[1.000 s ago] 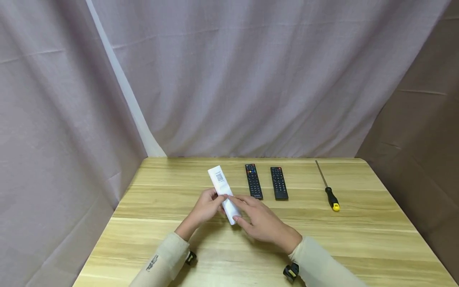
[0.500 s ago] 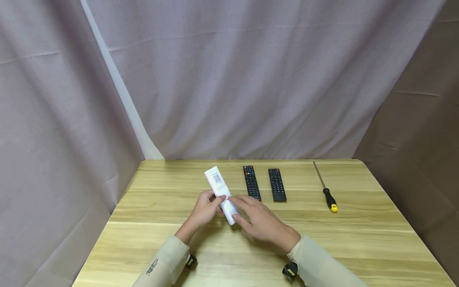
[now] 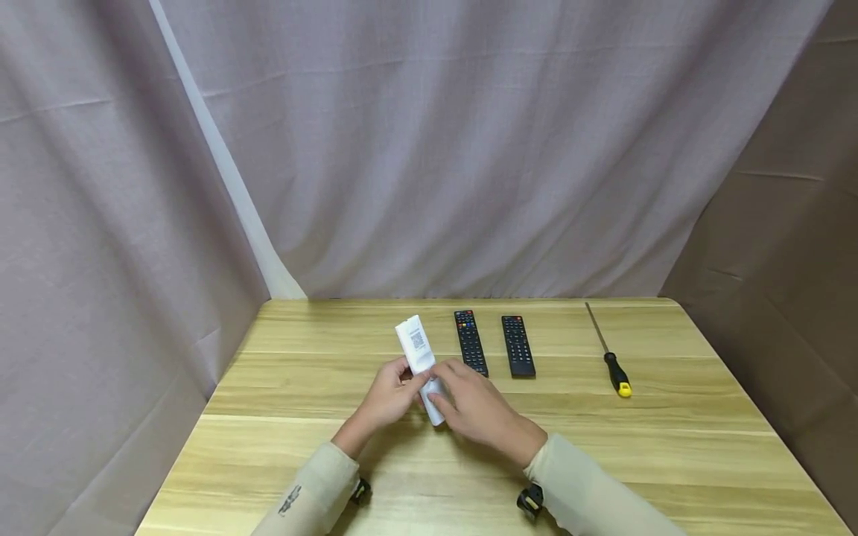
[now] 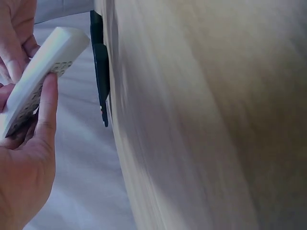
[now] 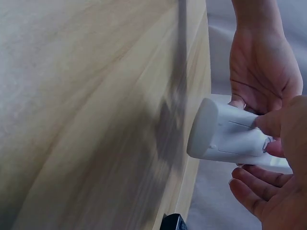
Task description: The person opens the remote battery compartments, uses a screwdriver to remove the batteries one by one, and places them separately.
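Note:
A white remote control is held above the table, buttons facing down, its back with a printed code label facing up. My left hand grips it from the left, thumb on the back and fingers underneath. In the left wrist view, fingers lie against the button side of the remote control. My right hand has its thumb and index finger bent onto the lower part of the back. The right wrist view shows cover seams on the remote control near these fingertips. Other right fingers hang partly curled below it.
Two black remote controls lie on the wooden table: one just beyond the right hand, another to its right. A screwdriver with a black and yellow handle lies farther right. Curtains hang behind the table.
The white remote control and left hand have shifted slightly right, the remote turning a little more upright. The right hand has moved slightly left, its index finger now more bent on the back.

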Available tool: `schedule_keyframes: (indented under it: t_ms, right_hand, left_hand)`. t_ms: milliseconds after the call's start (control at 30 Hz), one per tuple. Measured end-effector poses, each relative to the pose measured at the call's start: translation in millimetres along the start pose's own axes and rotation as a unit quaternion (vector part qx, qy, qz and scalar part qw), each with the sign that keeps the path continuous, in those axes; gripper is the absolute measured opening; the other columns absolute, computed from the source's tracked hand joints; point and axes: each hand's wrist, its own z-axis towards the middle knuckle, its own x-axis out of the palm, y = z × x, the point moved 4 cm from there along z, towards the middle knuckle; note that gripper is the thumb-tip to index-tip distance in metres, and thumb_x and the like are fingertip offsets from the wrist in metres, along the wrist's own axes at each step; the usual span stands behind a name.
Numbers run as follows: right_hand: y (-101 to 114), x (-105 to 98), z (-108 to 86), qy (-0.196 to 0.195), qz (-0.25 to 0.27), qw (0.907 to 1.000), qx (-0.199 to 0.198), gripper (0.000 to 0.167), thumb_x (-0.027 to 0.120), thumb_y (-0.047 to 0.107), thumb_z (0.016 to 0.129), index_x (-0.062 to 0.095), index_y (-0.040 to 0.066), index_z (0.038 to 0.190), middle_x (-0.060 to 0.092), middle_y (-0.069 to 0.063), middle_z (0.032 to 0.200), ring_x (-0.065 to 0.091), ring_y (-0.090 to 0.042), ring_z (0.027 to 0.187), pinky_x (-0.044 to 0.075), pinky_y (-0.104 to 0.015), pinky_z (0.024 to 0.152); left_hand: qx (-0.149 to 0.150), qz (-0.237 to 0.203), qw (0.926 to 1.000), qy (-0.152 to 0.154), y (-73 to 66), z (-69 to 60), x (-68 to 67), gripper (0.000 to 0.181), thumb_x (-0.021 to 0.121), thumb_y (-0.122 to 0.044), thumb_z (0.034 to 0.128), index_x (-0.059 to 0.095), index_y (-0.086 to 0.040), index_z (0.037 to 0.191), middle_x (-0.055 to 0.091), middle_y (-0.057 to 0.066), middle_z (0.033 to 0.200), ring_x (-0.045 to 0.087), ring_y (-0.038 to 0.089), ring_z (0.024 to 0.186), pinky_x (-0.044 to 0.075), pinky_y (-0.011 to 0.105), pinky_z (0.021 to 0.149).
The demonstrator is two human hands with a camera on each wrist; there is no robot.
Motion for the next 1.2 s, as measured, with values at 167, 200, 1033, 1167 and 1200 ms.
schedule_keyframes:
  t_ms: [167, 200, 1033, 1167, 1200]
  right_hand:
    - [-4.5, 0.3, 3.4, -0.01, 0.013, 0.9997, 0.02, 0.032, 0.078, 0.022, 0.098, 0.067, 0.012, 0.127, 0.07, -0.01, 0.131, 0.073, -0.027, 0.115, 0.066, -0.045, 0.101]
    - [-5.3, 0.4, 3.7, -0.01, 0.016, 0.9996, 0.023, 0.031, 0.078, 0.022, 0.098, 0.067, 0.012, 0.125, 0.07, -0.009, 0.13, 0.073, -0.027, 0.115, 0.066, -0.046, 0.101]
    - [-15.9, -1.2, 10.3, 0.026, 0.074, 0.9954, 0.055, 0.02, 0.077, 0.021, 0.098, 0.058, 0.019, 0.103, 0.062, -0.002, 0.123, 0.064, -0.021, 0.094, 0.054, -0.026, 0.075]
    - [-16.6, -2.0, 9.8, 0.028, 0.073, 0.9955, 0.053, 0.02, 0.076, 0.023, 0.1, 0.057, 0.02, 0.105, 0.061, -0.001, 0.124, 0.061, -0.015, 0.09, 0.053, -0.022, 0.072]
    - [-16.8, -2.3, 9.5, 0.027, 0.072, 0.9957, 0.051, 0.02, 0.075, 0.024, 0.1, 0.057, 0.019, 0.106, 0.06, 0.0, 0.124, 0.06, -0.014, 0.089, 0.052, -0.021, 0.072]
  left_hand:
    - [0.005, 0.003, 0.9999, 0.014, -0.9, 0.9, 4.3, 0.036, 0.062, -0.017, 0.1081, 0.064, 0.007, 0.135, 0.074, 0.027, 0.12, 0.073, 0.017, 0.094, 0.071, 0.052, 0.076]
    - [0.003, 0.002, 0.9999, 0.017, -0.8, 0.9, 4.8, 0.037, 0.062, -0.017, 0.1082, 0.064, 0.006, 0.136, 0.074, 0.027, 0.121, 0.073, 0.017, 0.094, 0.071, 0.052, 0.077]
    - [-0.004, 0.012, 0.9993, 0.034, -6.2, -1.5, 7.7, 0.036, 0.058, -0.02, 0.1104, 0.064, -0.001, 0.14, 0.072, 0.022, 0.126, 0.07, 0.021, 0.101, 0.071, 0.051, 0.08]
    - [-0.005, 0.016, 0.9994, 0.031, -6.9, -0.6, 7.4, 0.036, 0.058, -0.021, 0.1105, 0.063, -0.002, 0.141, 0.073, 0.02, 0.126, 0.07, 0.021, 0.102, 0.071, 0.052, 0.082]
    - [-0.005, 0.014, 0.9995, 0.029, -6.8, -0.1, 7.0, 0.036, 0.058, -0.021, 0.1104, 0.063, -0.001, 0.14, 0.073, 0.021, 0.125, 0.07, 0.021, 0.101, 0.07, 0.052, 0.081]
